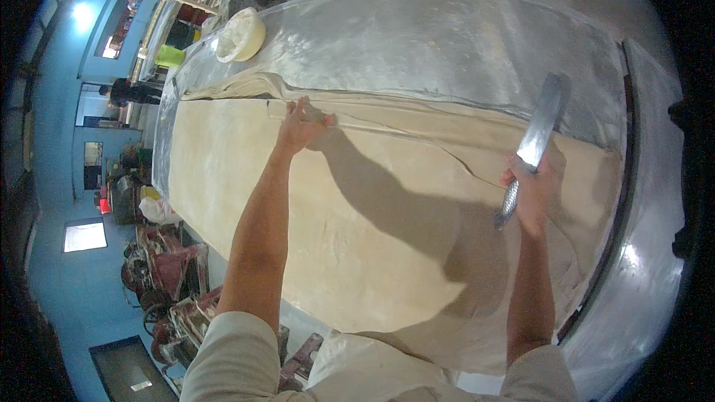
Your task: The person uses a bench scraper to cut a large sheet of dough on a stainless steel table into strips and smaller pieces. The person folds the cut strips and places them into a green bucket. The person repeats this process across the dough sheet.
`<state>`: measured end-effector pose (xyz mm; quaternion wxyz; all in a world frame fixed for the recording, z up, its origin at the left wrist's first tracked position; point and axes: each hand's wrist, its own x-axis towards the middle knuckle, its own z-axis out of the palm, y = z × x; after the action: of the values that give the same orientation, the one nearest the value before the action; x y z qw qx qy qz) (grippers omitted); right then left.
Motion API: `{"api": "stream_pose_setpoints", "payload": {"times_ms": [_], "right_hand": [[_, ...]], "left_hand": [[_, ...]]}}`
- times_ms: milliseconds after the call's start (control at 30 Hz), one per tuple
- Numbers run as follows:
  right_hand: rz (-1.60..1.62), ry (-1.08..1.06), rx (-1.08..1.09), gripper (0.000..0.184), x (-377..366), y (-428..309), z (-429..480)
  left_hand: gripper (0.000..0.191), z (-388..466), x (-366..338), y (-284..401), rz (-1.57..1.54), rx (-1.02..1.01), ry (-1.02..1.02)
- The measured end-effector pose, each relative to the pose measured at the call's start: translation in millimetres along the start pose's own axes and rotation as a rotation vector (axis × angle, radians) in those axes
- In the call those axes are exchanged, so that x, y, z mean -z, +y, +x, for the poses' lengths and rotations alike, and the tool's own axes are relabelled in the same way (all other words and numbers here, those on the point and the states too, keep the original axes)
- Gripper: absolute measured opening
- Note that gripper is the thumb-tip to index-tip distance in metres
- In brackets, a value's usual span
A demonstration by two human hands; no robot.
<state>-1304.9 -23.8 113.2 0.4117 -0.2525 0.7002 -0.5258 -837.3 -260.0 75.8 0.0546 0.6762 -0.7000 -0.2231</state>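
A broad sheet of dough (346, 223) covers most of the metal worktable (447, 39) before me. Along its far side run layered folds of dough (391, 114), bunched higher at the left end. My left hand (304, 125) touches the dough beside these folds, its fingers spread; whether it pinches an edge cannot be told. In my right hand (533, 178) is a large knife (540, 128) with a wide blade and a textured metal handle, held above the right part of the dough. The blade points away from me, over the folds and the bare metal.
A plastic bowl with flour (241, 36) stands at the table's far left corner. At right, a gap separates a second metal surface (642, 223). Red machinery (173, 268) stands on the floor at left. A person (129, 92) is in the distant left background.
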Motion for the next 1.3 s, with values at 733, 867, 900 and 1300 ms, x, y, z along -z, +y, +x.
{"api": "stream_pose_setpoints", "payload": {"times_ms": [733,867,900,1300], "right_hand": [[-0.026,-0.034,0.111,0.018,-5,3,-2],[-0.055,-0.012,0.109,0.018,-5,4,2],[-0.058,0.007,0.065,0.018,-6,4,3],[-0.098,0.187,-0.015,0.024,-14,8,0]], "left_hand": [[0.147,-13,3,7,-0.077,0.014,0.060],[0.146,-9,3,7,-0.107,0.051,0.092],[0.144,-7,3,6,-0.067,0.062,0.095],[0.121,25,13,-25,-0.056,0.006,-0.144]]}}
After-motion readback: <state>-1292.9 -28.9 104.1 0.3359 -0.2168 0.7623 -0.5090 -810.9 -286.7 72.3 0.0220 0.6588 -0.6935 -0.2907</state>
